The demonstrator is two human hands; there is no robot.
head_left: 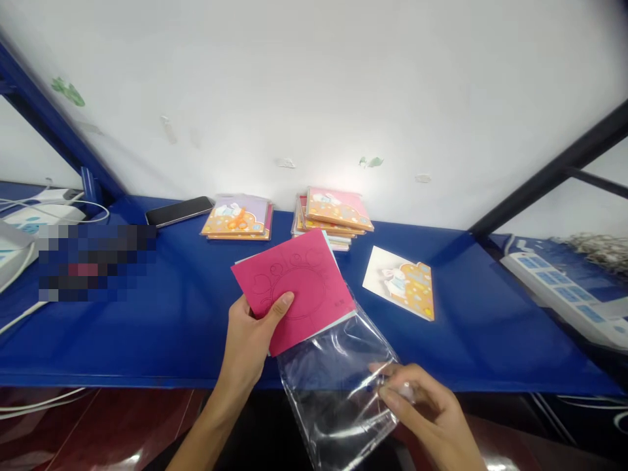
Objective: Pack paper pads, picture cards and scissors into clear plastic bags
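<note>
My left hand [254, 333] is closed on a small stack of square cards, with a pink card [304, 281] on top and pale edges showing underneath. Its thumb presses on the pink face, which carries a printed outline drawing. A clear plastic sleeve [338, 386] hangs below the cards, its upper edge against their lower right side; I cannot tell whether any card is inside it. My right hand [422, 405] pinches the sleeve's right side near the table's front edge. To the right lies a single card with a bunny picture [402, 281], flat on the blue table.
Two piles of bunny-printed cards, a left pile [238, 219] and a right pile [336, 212], sit by the wall. A phone [179, 211] lies at the back left. A power strip [564, 294] stands at right; white cables [19, 261] run at left. The blue table [176, 327] ends close to me.
</note>
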